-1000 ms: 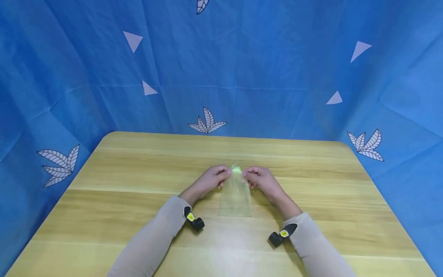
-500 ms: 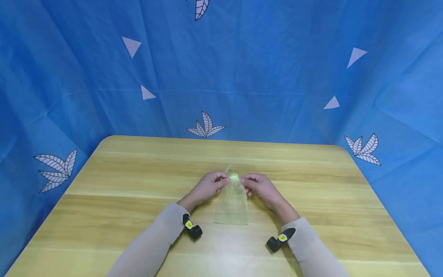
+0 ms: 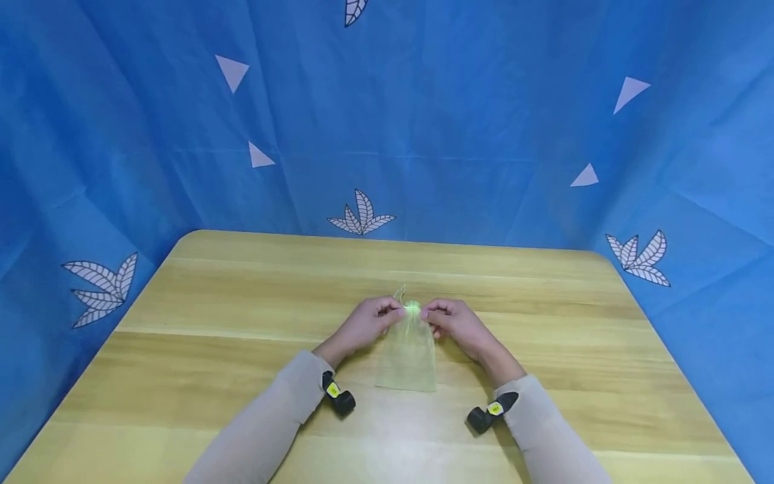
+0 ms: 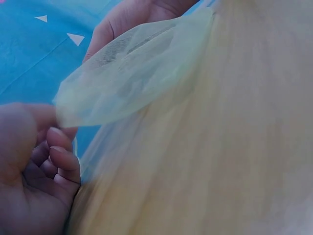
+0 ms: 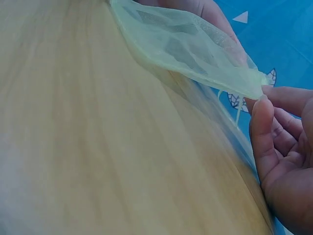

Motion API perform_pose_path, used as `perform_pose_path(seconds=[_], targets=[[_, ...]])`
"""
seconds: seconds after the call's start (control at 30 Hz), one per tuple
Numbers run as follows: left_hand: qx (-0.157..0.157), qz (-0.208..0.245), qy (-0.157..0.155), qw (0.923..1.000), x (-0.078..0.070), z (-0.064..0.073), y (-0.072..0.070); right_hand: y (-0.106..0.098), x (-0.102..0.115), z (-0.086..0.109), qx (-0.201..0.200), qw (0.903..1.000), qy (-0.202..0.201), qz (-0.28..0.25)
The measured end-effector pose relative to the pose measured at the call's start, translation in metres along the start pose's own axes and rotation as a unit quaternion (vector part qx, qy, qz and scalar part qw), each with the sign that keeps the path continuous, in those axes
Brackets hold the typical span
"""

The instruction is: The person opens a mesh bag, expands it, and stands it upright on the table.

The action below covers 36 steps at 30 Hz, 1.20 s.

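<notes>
One sheer pale-green pouch (image 3: pixel 406 359), raised at its gathered neck between your two hands, over the middle of the counter (image 3: pixel 199 296); its body widens from the neck toward you, ending in a straight lower edge; whether that edge touches the counter, you cannot tell; one thin looped cord (image 3: pixel 402 292), standing out beyond the neck, just beside your left fingertips; whether these grip the cord too, you cannot tell; your left hand (image 3: pixel 367 323), thumb and finger pinching the left side of the neck; your right hand (image 3: pixel 457 325), a like pinch on the right side, a short bunch of fabric between the two; two pale sleeves (image 3: pixel 260 423), yours, a black wrist camera (image 3: pixel 343 402) with yellow label at each cuff; one blue curtain (image 3: pixel 471 101), behind and flanking the counter, printed with white triangles (image 3: pixel 232 71) and leaf sprays (image 3: pixel 363 216).
</notes>
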<state>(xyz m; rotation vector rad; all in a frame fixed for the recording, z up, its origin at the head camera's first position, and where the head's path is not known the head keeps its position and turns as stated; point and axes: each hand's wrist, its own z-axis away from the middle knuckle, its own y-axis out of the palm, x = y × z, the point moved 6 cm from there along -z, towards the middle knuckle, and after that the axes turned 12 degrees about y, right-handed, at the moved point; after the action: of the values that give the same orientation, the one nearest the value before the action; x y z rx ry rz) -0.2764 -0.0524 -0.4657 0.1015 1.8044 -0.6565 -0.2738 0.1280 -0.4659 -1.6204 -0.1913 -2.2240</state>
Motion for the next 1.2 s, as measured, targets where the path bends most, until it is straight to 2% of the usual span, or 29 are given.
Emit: perform_pose_path(seconds=[0.3,0.5,0.67,1.0,1.2], targets=[[-0.009,-0.009,-0.005,0.9999,-0.005,-0.006,-0.004,-0.005,0.008,-0.001,-0.002,1.0000,-0.005,-0.006],[0.005,0.005,-0.006,1.0000,-0.009,-0.012,0.001,-0.012,0.009,0.003,-0.006,0.9997,-0.014,-0.020],[0.002,0.014,-0.018,0.9997,-0.009,-0.009,0.002,-0.011,0.005,0.003,-0.007,0.9996,-0.016,-0.022],[-0.005,0.029,-0.017,0.9994,-0.001,-0.001,0.000,-0.003,-0.002,0.002,-0.009,0.9988,-0.023,-0.042],[-0.006,0.039,-0.017,0.9991,0.001,-0.001,-0.001,-0.004,-0.003,0.002,-0.011,0.9979,-0.025,-0.058]])
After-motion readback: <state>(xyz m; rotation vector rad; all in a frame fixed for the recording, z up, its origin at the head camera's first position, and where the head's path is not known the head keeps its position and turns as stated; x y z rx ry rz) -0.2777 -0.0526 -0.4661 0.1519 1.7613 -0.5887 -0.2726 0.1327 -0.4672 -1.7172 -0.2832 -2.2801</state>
